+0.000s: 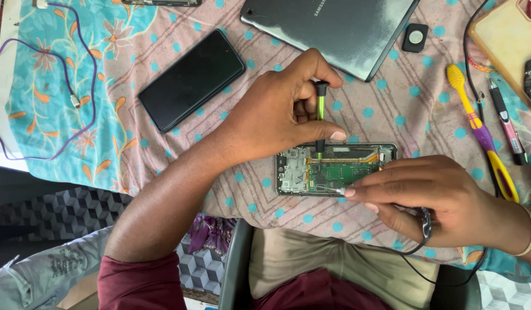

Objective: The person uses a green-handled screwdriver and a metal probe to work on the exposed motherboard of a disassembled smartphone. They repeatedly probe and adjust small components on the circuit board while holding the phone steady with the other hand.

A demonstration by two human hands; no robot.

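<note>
Between my left thumb and fingers [311, 109] I pinch a thin green-shafted screwdriver [320, 117], standing nearly upright, its black cap under my index fingertip and its tip down on the upper edge of the opened phone [334, 168]. My left hand [277, 115] is curled tight around that tool, wrist resting on the cloth. My right hand [437, 198] comes in from the right, thumb and forefinger closed narrowly on a small metal tool [332, 189] whose fine point touches the green circuit board near the phone's lower edge; what kind of tool it is I cannot tell. A black cable [426, 229] loops under that hand and a thin bangle sits on the wrist. The phone lies back-off on a pink dotted cloth [392, 109], just in front of my lap. Farther out, a black smartphone [192, 79] lies face down to the upper left, a grey tablet [334, 28] at the top, a small black square part [415, 37] beside it, and a yellow-and-purple toothbrush [481, 129] with a pen [506, 123] on the right. A purple cable [58, 86] curls at the far left.
</note>
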